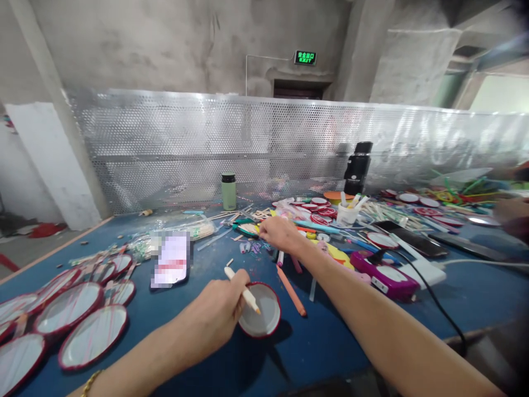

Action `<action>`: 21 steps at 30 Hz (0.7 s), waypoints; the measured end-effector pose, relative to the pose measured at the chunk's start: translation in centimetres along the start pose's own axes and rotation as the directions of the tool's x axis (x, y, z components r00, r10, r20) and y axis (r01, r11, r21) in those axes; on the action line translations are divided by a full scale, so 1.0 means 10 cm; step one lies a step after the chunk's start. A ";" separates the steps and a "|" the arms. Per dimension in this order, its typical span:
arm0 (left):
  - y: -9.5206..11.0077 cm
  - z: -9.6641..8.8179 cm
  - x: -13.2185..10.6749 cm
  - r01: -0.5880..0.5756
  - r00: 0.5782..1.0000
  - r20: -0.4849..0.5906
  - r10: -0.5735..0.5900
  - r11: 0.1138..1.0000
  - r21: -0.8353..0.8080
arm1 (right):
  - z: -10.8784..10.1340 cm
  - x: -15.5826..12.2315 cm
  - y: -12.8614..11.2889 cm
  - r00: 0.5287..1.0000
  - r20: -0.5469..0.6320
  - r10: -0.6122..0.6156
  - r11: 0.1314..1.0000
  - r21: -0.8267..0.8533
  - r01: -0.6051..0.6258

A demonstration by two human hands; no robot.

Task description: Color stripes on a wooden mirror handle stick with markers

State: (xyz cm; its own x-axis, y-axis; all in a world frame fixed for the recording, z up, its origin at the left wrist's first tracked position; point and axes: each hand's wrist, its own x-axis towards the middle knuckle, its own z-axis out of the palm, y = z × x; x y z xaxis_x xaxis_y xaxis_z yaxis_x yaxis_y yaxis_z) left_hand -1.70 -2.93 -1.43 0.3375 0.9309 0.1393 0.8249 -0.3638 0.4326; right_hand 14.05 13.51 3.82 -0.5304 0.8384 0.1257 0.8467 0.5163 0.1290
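Note:
My left hand (219,313) is closed around a round red-rimmed mirror (264,320) and a white stick (242,289) that lies across it, just above the blue table (314,342). My right hand (280,232) reaches far forward over the table with its fingers curled down onto a pile of small sticks and a green-edged piece (244,229). What those fingers grip is hidden.
Several red-rimmed oval mirrors (93,336) lie at the left. A phone (171,260) lies ahead of my left hand. An orange stick (291,291), a pink device (384,274), a green bottle (228,191) and a black flask (357,168) stand around. Another person's hand (512,212) is at the right edge.

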 end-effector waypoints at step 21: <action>-0.04 0.02 0.00 -0.035 0.999 -0.009 0.035 0.999 0.004 | 0.20 0.40 -0.19 0.991 0.027 -0.135 0.989 -0.055 0.136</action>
State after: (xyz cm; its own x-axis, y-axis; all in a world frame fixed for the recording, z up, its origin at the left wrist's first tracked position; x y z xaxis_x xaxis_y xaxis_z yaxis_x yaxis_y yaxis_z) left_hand -1.96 -2.77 -1.74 0.3622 0.9178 0.1629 0.8144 -0.3966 0.4237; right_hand 10.40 16.28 2.11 -0.6381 0.7657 0.0810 0.7631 0.6150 0.1984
